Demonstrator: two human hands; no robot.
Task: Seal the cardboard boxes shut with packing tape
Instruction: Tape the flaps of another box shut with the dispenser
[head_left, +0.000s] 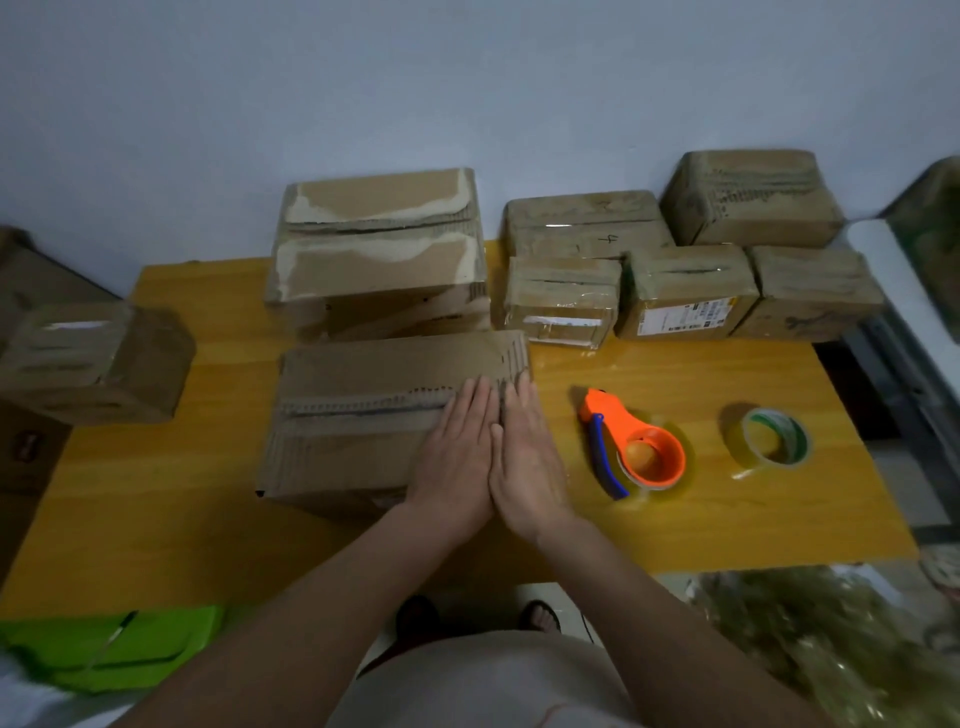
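Observation:
A flat cardboard box (353, 415) lies on the yellow wooden table (156, 519), its two top flaps meeting along a middle seam. My left hand (457, 457) and my right hand (524, 457) lie side by side with straight fingers, pressing the right end of the box's top. An orange tape dispenser (636, 441) with a blue handle rests on the table right of the box. Further right sits a loose roll of clear packing tape (775, 436).
A larger box (379, 254) with torn flaps stands behind the near one. Several taped boxes (685, 260) crowd the table's back right. Another taped box (98, 364) sits off the left edge. A green object (114, 649) lies at the lower left.

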